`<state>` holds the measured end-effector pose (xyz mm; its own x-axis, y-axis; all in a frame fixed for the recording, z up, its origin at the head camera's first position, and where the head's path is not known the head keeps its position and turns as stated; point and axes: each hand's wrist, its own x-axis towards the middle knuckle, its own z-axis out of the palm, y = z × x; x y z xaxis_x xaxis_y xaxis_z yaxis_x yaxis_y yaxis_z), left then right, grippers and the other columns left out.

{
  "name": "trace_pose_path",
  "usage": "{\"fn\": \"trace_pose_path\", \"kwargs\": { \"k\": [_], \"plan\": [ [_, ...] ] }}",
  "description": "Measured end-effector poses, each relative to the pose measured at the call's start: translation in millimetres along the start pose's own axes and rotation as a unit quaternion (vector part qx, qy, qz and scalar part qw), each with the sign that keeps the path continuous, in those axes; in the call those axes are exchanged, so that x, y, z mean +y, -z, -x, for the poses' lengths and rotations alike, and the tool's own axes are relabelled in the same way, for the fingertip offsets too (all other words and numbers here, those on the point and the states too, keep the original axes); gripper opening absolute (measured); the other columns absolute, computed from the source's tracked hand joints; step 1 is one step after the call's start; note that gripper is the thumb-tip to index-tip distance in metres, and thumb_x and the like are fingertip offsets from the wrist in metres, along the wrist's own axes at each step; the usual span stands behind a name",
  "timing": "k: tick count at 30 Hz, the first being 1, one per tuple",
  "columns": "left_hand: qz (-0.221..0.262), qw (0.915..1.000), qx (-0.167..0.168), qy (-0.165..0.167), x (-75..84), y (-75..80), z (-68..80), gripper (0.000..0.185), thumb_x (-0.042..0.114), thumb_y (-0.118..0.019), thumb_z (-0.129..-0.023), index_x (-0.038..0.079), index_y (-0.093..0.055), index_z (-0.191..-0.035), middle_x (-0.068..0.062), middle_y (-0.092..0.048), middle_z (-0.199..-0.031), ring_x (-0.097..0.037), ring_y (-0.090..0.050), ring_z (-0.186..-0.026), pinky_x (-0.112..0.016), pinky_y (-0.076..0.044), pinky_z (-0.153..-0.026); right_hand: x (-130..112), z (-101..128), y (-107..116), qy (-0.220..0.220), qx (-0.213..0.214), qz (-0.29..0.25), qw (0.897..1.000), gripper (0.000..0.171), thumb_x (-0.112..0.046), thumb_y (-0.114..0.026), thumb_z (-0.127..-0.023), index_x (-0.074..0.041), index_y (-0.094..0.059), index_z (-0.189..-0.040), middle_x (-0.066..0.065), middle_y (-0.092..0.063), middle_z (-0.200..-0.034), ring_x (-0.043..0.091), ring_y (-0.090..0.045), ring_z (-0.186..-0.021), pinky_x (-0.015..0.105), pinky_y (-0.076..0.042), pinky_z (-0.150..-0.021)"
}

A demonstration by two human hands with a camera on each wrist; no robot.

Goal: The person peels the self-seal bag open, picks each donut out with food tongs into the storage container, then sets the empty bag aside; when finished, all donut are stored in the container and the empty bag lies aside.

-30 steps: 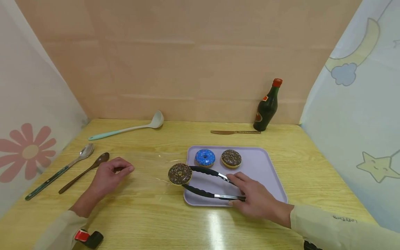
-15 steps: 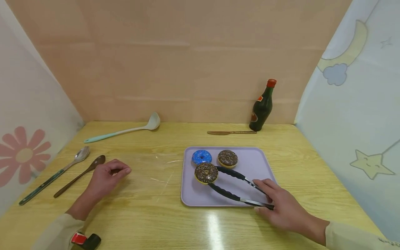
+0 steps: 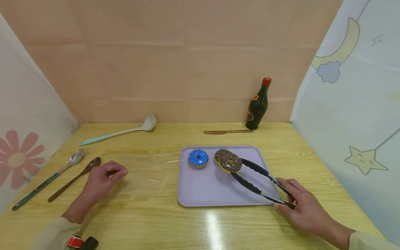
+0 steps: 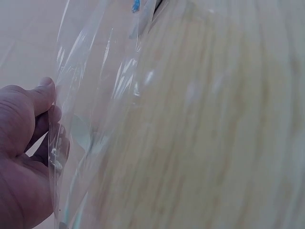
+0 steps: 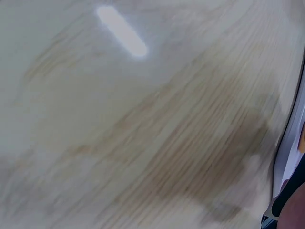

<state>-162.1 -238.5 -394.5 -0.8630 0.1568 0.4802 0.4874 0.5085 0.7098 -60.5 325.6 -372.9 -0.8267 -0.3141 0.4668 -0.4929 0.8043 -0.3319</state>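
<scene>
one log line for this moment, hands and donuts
right hand: grips tongs | tongs: clamp chocolate donut over purple tray | left hand: pinches clear film

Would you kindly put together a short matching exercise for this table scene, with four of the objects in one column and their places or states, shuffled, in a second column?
Column one:
1. blue doughnut
2. chocolate doughnut
3. green bottle
4. ladle

Column two:
A. stands upright at the back of the table by the wall
B. held between the tips of the tongs, which the right hand grips
C. lies on the left part of the purple tray
D. lies on the bare wood, back left

Pairs: 1-C, 2-B, 3-A, 4-D.
</scene>
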Motion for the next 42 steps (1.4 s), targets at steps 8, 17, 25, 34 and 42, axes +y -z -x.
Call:
{"fn": "trace_pose_path", "kwargs": {
  "k": [8,17,25,34,42],
  "plan": [
    [0.001,0.9998,0.007,-0.019,22.4,4.3,-1.8,0.011,-0.014,-0.066,-0.081,-0.004,-0.070,-0.080,-0.005,-0.064,-0.077,-0.004,-0.056,-0.071,-0.014,-0.044,-0.064,21,3,13,-0.052,-0.004,0.049,0.997,0.064,-0.013,-0.083,-0.069,0.003,-0.055,-0.124,-0.004,-0.043,-0.086,-0.001,-0.036,-0.061,0.023,-0.028,-0.052],
    [0.003,1.0000,0.001,-0.008,11.3,3.9,0.3,0.009,-0.012,-0.066,-0.082,-0.004,-0.070,-0.081,-0.006,-0.065,-0.078,-0.004,-0.056,-0.072,-0.015,-0.044,-0.064,36,3,17,-0.101,-0.040,0.083,0.991,0.068,-0.020,-0.082,-0.073,0.008,-0.051,-0.127,0.006,-0.050,-0.098,0.003,-0.034,-0.061,0.026,-0.028,-0.053],
    [0.009,0.9999,0.005,-0.011,18.3,3.5,1.4,0.009,-0.013,-0.066,-0.082,-0.005,-0.070,-0.080,-0.006,-0.064,-0.078,-0.006,-0.056,-0.071,-0.015,-0.044,-0.063,40,0,19,-0.112,-0.050,0.090,0.988,0.069,-0.022,-0.082,-0.071,0.007,-0.052,-0.125,0.006,-0.049,-0.096,0.004,-0.035,-0.060,0.026,-0.029,-0.052],
    [0.015,0.9998,-0.002,-0.013,2.5,2.2,1.5,0.008,-0.007,-0.068,-0.083,0.000,-0.072,-0.082,-0.004,-0.065,-0.080,-0.007,-0.057,-0.073,-0.016,-0.045,-0.065,40,1,18,-0.126,-0.062,0.095,0.986,0.073,-0.024,-0.083,-0.070,0.008,-0.050,-0.127,0.010,-0.052,-0.101,0.009,-0.038,-0.063,0.028,-0.031,-0.055],
    [-0.005,1.0000,0.002,-0.006,2.3,2.1,0.4,0.010,-0.010,-0.068,-0.082,-0.001,-0.071,-0.081,-0.003,-0.065,-0.078,-0.006,-0.056,-0.071,-0.015,-0.044,-0.065,38,-3,22,-0.195,-0.067,0.054,0.977,0.079,-0.032,-0.077,-0.080,0.016,-0.040,-0.131,0.012,-0.048,-0.090,0.017,-0.043,-0.070,0.033,-0.034,-0.059]
  ]
}}
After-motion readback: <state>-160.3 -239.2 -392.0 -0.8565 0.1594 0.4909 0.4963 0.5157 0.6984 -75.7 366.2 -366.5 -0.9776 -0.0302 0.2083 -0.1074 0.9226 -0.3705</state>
